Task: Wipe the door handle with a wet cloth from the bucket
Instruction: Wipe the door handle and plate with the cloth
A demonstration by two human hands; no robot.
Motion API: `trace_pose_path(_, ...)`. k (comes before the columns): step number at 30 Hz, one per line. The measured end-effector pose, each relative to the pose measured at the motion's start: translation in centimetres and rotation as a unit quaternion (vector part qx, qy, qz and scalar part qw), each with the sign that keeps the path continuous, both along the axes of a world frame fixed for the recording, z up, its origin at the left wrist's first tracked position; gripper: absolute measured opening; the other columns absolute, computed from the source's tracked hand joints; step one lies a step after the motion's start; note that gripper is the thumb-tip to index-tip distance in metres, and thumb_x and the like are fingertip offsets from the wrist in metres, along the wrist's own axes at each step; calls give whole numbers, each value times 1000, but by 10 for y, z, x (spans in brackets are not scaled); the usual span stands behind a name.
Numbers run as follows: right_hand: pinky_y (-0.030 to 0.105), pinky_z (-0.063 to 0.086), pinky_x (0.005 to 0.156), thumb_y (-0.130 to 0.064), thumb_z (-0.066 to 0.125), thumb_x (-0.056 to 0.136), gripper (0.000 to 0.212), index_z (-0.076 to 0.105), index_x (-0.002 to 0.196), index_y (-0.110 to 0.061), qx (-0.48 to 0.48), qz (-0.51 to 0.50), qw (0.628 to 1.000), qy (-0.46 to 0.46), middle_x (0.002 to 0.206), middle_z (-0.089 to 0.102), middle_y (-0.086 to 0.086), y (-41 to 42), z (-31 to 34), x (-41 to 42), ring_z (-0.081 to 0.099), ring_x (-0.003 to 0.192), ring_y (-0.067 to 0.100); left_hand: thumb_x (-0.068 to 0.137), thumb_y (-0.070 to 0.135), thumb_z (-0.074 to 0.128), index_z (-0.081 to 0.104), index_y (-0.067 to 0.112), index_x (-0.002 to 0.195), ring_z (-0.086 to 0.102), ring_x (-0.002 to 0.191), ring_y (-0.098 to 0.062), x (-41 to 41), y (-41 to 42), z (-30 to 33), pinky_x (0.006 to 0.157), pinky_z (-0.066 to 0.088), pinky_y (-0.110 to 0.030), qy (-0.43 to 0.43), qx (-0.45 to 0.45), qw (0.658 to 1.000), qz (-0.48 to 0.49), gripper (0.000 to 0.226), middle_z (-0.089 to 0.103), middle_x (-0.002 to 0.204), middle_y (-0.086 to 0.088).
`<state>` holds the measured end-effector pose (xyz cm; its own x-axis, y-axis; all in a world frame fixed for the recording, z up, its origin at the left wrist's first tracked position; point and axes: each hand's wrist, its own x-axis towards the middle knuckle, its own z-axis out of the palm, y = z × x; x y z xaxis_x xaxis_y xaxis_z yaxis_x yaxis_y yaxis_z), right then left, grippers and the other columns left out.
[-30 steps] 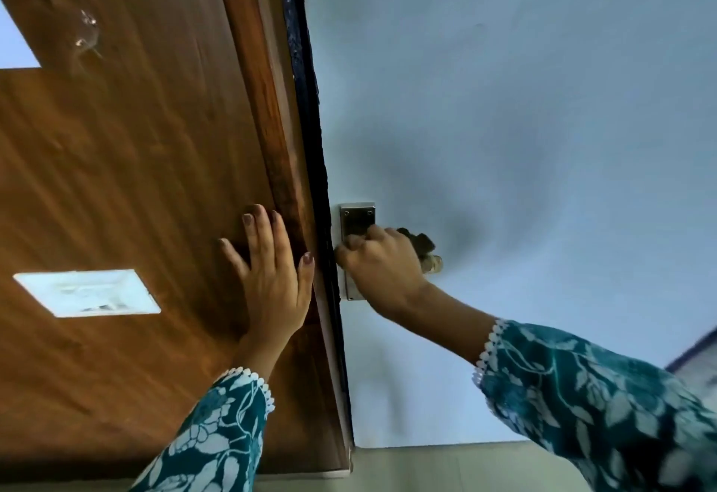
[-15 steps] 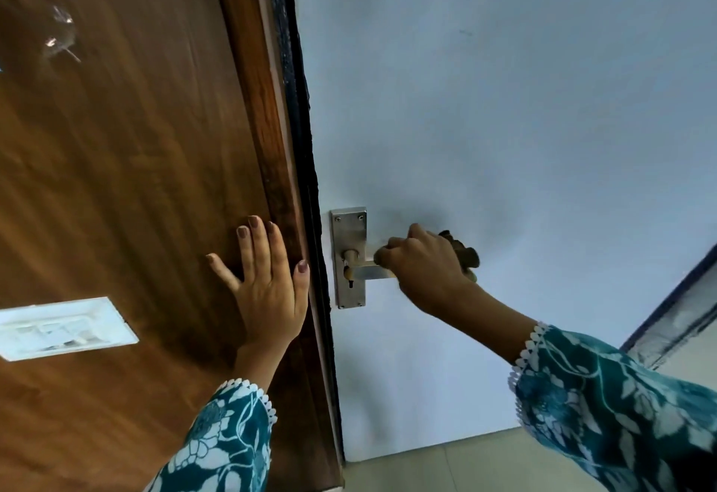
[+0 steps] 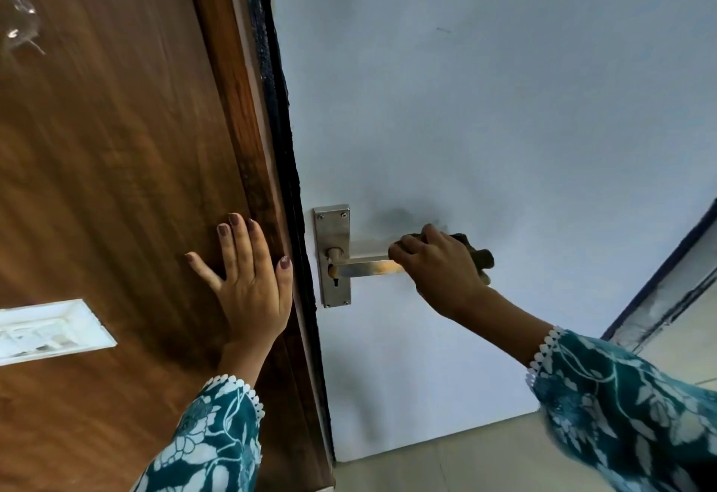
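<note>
A steel lever door handle (image 3: 364,267) juts from its backplate (image 3: 333,227) on the pale blue door (image 3: 485,111). My right hand (image 3: 438,270) is closed around the far end of the lever, with a dark brownish cloth (image 3: 480,256) bunched inside it and sticking out to the right. The lever's near half is bare and shows a rusty tint. My left hand (image 3: 248,282) lies flat, fingers spread, on the brown wooden panel (image 3: 116,181) left of the door's edge. No bucket is in view.
A dark strip (image 3: 283,142) runs down between the wooden panel and the blue door. A white rectangular plate (image 3: 46,330) is set in the wood at left. Pale floor (image 3: 446,464) shows below, and a dark-framed edge (image 3: 667,278) at the right.
My right hand with the cloth has slid right along the lever, from the backplate out to the far end, baring the plate and lever. My left hand has stayed flat on the wood.
</note>
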<state>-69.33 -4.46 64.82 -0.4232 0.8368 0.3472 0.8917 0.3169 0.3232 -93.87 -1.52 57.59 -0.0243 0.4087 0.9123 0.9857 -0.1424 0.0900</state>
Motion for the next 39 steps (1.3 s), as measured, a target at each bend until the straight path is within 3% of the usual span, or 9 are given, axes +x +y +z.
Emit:
trace_pose_path(3,31,49,67,-7,63,78,22,70,98,-14,-9,27,1000,-9,94,71,2,0,-2,-23,61,86,25,99,35,25,6,10,150,-2,147,-19,-1,-3,2,102,5,-71,-2,-9,1000,-11,60,19,151,-15)
trace_pose_path(7,26,47,60,-10,65,71,14,74,77,-18,7,105,994,-29,75,71,-1,-5,4,-81,62,75,21,100,35,24,11,4,148,-3,146,-17,-3,-8,3,101,6,-72,-3,-21,1000,-22,58,18,150,-16)
trace_pose_path(11,33,46,73,-2,48,87,24,71,93,-8,18,127,991,-25,90,69,9,-4,-2,-96,57,85,27,100,34,26,10,4,147,-4,146,-16,-3,-8,5,101,6,-72,1,-27,999,-26,58,18,150,-16)
trace_pose_path(16,32,48,79,-3,39,85,38,66,109,-14,48,80,995,22,106,69,3,6,-15,-37,58,96,25,99,32,27,12,3,146,-3,147,-17,-2,-8,5,100,8,-73,5,-12,1000,-15,58,20,149,-18)
trace_pose_path(19,30,48,66,3,45,72,41,69,101,-14,52,59,995,63,97,72,2,7,-17,4,61,81,27,98,30,30,13,1,146,-2,147,-19,0,-8,5,99,9,-74,11,-2,1000,-12,58,21,148,-20)
trace_pose_path(23,18,25,54,6,71,44,51,74,87,-20,52,30,993,102,81,73,-7,6,-19,17,59,61,20,95,27,34,21,-4,143,16,141,-33,0,-8,5,97,12,-77,14,-6,1000,-5,59,22,147,-21)
trace_pose_path(28,23,45,58,7,62,49,43,74,84,-14,74,89,986,118,81,74,0,14,-24,1,59,64,23,98,30,28,21,-4,143,20,138,-35,0,-9,6,97,13,-77,14,-17,1000,-2,57,23,147,-22)
trace_pose_path(35,28,46,52,6,57,78,41,67,105,-24,3,-17,960,281,100,70,-14,14,-44,25,54,85,23,99,32,26,14,-1,144,15,141,-29,0,-10,8,96,13,-77,10,-22,1000,-12,58,22,147,-22)
trace_pose_path(39,22,34,49,12,57,64,47,70,94,-20,39,12,967,251,90,72,-10,15,-40,14,57,77,26,99,32,25,14,-2,144,18,139,-34,2,-11,9,96,12,-77,1,-29,999,-18,57,21,147,-22)
